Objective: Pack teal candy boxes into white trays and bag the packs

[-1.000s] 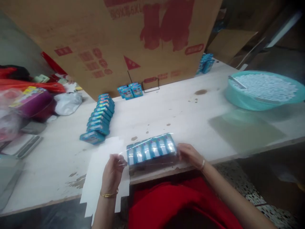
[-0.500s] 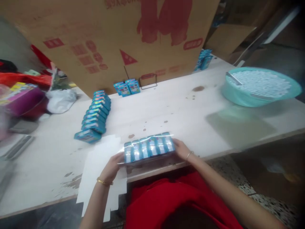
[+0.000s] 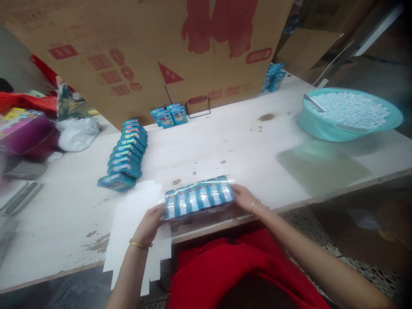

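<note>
A row of several small blue boxes in clear plastic film (image 3: pixel 198 197) lies near the table's front edge. My left hand (image 3: pixel 153 219) grips its left end, and my right hand (image 3: pixel 242 198) grips the right end. Parts of the fingers of both hands are hidden by the pack. Beneath my left hand and forearm lie flat white card sheets (image 3: pixel 135 219), partly past the table edge. To the left, a line of blue boxes (image 3: pixel 127 154) leans one on another.
Several more blue packets (image 3: pixel 170 116) stand against a large cardboard carton (image 3: pixel 128 43), others (image 3: pixel 273 78) by its right side. A turquoise basin (image 3: pixel 334 128) of small white pieces stands at the right. A white plastic bag (image 3: pixel 77 134) and a purple box (image 3: pixel 27 133) are at left.
Both hands still hold the wrapped row of boxes in nearly the same place. The whole view has shifted slightly; nothing has been let go.
</note>
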`<act>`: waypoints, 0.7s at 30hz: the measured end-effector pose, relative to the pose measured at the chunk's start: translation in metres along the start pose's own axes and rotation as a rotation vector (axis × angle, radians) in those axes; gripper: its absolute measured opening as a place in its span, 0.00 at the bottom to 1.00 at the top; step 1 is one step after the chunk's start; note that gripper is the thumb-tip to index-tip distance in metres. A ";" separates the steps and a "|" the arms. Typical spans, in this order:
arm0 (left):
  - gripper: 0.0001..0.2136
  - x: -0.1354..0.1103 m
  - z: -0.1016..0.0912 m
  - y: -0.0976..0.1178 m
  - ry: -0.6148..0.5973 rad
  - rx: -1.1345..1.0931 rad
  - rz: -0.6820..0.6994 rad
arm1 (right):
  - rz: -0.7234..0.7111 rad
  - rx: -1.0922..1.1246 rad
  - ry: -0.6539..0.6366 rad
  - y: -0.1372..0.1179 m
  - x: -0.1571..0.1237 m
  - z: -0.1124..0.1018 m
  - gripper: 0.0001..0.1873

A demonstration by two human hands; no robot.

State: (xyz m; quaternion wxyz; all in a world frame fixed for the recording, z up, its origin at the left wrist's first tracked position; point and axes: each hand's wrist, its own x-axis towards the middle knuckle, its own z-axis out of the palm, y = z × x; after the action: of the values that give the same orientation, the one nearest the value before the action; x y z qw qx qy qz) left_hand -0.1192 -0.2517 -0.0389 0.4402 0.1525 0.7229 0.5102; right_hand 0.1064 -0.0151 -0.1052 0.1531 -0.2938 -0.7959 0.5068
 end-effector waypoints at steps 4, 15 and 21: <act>0.19 -0.001 -0.001 -0.003 0.000 -0.028 0.004 | 0.002 0.007 0.010 0.004 -0.002 0.001 0.19; 0.23 -0.004 -0.004 -0.001 0.056 -0.014 0.029 | 0.086 0.201 0.084 0.000 -0.004 -0.001 0.24; 0.28 -0.015 -0.010 0.013 0.251 -0.132 0.100 | 0.203 0.527 0.147 -0.033 -0.011 -0.018 0.37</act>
State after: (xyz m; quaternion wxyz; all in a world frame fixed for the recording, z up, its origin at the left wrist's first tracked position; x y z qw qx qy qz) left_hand -0.1220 -0.2624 -0.0196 0.3295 0.0943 0.7287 0.5929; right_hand 0.1142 -0.0191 -0.0674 0.2300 -0.3579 -0.5900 0.6862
